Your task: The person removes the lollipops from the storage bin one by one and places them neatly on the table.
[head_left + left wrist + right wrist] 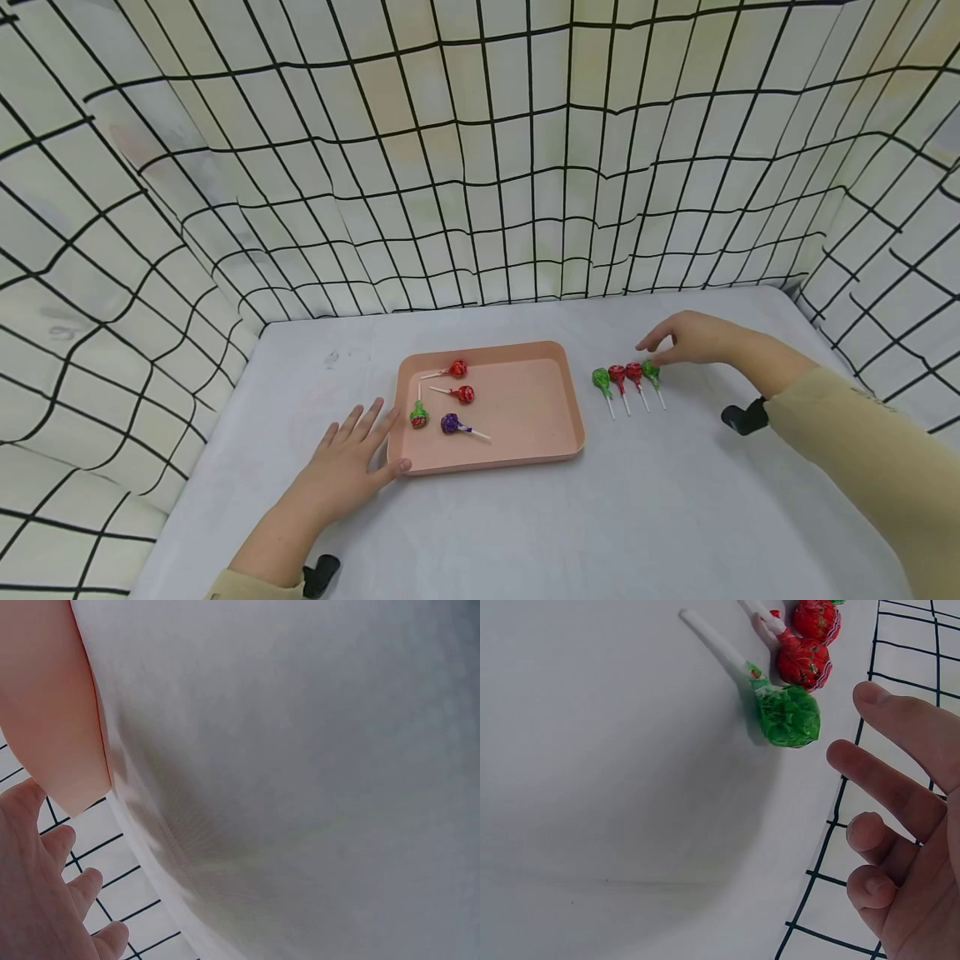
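- Bench (540, 533): row of lollipops (617, 372) between tray (517, 408) and right edge.
- Tray: left hand (345, 469) spread, thumb at near-left corner; I'd steady lightly there.
- Right hand (699, 337): loosely bent, holding nothing, near the row.
- Green lollipop (651, 370), row's right end: I'd pinch its head, thumb and index, without nudging the red lollipop (634, 372) beside.

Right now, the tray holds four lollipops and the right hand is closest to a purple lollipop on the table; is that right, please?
Not quite: the right hand is closest to a green lollipop, not a purple one, as the right wrist view shows. The tray does hold four lollipops.
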`<state>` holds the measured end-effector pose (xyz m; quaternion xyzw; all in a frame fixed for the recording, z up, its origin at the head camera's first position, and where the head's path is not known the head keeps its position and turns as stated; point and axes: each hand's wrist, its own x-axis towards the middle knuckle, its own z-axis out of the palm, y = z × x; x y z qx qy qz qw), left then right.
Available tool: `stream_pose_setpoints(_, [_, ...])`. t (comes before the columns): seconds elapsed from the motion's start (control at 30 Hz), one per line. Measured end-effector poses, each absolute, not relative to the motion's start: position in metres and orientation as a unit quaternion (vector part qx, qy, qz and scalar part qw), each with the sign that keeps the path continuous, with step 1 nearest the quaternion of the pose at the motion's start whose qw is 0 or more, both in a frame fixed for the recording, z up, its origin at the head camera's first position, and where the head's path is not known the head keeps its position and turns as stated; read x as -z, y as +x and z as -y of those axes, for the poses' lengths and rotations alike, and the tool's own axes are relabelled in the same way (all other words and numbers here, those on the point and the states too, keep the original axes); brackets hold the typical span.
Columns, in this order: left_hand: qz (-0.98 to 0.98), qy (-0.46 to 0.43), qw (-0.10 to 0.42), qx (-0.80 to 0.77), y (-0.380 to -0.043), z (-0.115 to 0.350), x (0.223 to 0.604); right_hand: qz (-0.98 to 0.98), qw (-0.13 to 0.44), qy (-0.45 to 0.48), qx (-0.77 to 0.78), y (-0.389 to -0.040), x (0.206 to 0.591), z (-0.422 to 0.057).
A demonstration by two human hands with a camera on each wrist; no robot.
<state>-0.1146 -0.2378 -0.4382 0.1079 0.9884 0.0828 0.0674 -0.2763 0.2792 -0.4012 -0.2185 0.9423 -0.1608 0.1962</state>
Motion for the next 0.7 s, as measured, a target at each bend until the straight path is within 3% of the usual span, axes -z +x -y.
stream_pose_setpoints(0.7, [-0.989, 0.112, 0.074, -0.068, -0.115, 0.238, 0.436, -0.922, 0.205, -0.263, 0.195, -0.282, 0.381, -0.225])
